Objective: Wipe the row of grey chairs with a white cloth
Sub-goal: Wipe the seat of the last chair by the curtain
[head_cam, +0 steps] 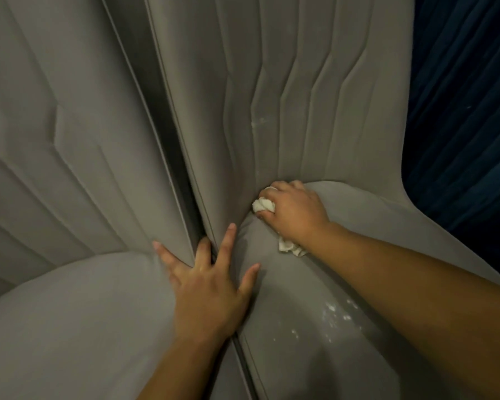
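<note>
Presently, two grey upholstered chairs stand side by side, seen from above. The right-hand chair (315,356) and the left-hand chair (70,327) are separated by a narrow dark gap (182,174) running down between the backrests and the seats.

Right hand (293,212): fingers curled, gripping the white cloth (263,205). The cloth is bunched inside the fist. One wad shows at the thumb side, between the thumb and the curled forefinger. A second, looser end trails out from under the heel of the hand, near the wrist, and lies on the seat. The remainder is hidden under the palm. Fist and cloth are pressed into the crease where the right-hand chair's seat meets its backrest, towards that chair's left side.

Left hand (208,284): fingers straight and spread wide, holding nothing. The palm rests across the gap. The thumb and one finger lie on the right-hand chair, another fingertip sits at the gap, and the outermost finger lies on the left-hand chair. This hand is apart from the cloth.

Surface condition: white specks (335,313) mark the right-hand chair's seat beside the right forearm. Fainter pale marks show on its backrest above the cloth. A blue curtain (468,111) hangs to the right of the chair.
</note>
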